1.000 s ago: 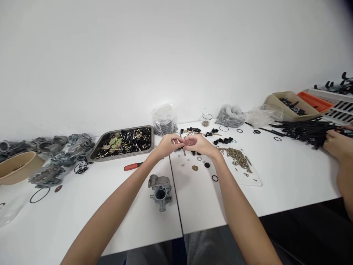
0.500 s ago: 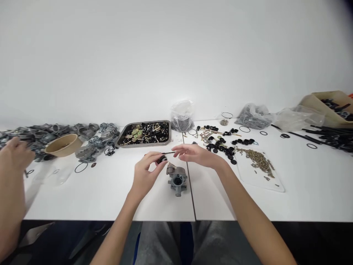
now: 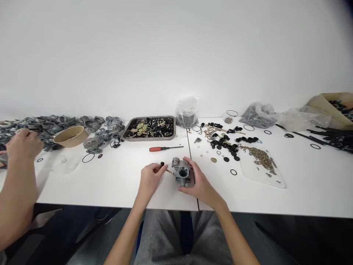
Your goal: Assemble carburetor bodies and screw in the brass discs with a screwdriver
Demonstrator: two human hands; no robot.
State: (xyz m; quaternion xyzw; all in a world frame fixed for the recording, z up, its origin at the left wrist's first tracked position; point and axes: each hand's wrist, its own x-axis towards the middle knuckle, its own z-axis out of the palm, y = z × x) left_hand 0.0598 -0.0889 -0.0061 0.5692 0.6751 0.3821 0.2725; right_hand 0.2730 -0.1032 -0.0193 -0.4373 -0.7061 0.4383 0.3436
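The grey metal carburetor (image 3: pixel 182 172) stands on the table in front of me. My right hand (image 3: pixel 203 183) is closed around its right side, thumb low at the front and fingers at the back. Between thumb and fingertips of my left hand (image 3: pixel 149 179) is a thin brass-coloured rod with a black knob (image 3: pixel 162 164). The rod's free end points at the carburetor's left side; whether it enters a hole there I cannot tell. Just behind lies a screwdriver (image 3: pixel 156 149) with a red handle.
A metal tray (image 3: pixel 149 138) of mixed small parts stands behind. Black caps (image 3: pixel 226 159) and a white sheet with brass fittings (image 3: pixel 261 180) lie to the right. At left are carburetor bodies (image 3: pixel 92 144), a beige bowl (image 3: pixel 70 141) and a co-worker's hand (image 3: pixel 24 144).
My right hand has come down from above the carburetor and taken hold of it. My left hand now holds the rod against the carburetor's left side. The screwdriver now lies in full view.
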